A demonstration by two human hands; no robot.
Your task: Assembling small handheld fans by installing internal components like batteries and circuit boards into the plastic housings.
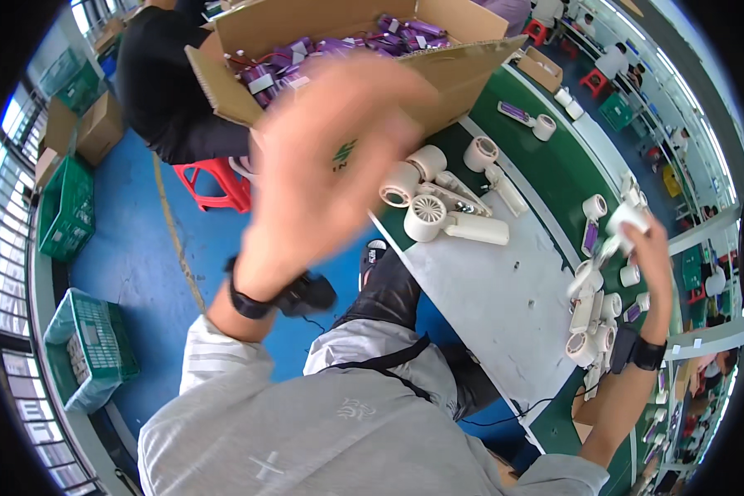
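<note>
Got the right hand [655,252] way over on the right, thumb and fingers wrapped round a white fan part [625,219]; kinda blurry but definitely gripped; held up over the right edge of the green belt [554,145], just beside a bunch of white fan bodies [583,343]; pretty crowded along there, with barely any gaps, running down toward the near end.

Then got the left hand [335,153] up left of middle, smeared by motion, in front of the near wall of a cardboard box [455,87] with flaps spread and loads of purple packs [413,35] inside; can't tell clenched from released in that blur, nor touching the box from just overlapping it in view.

Between the hands, seeing white handheld fans [479,229] bunched at the far left corner of a grey board [504,306]; decent elbow room from there across to the right-hand crowd; watch the slanted left edge, dropping off to blue floor [132,256]; further left, spotting a red stool [215,190] and green crates [70,207] along the wall side.
</note>
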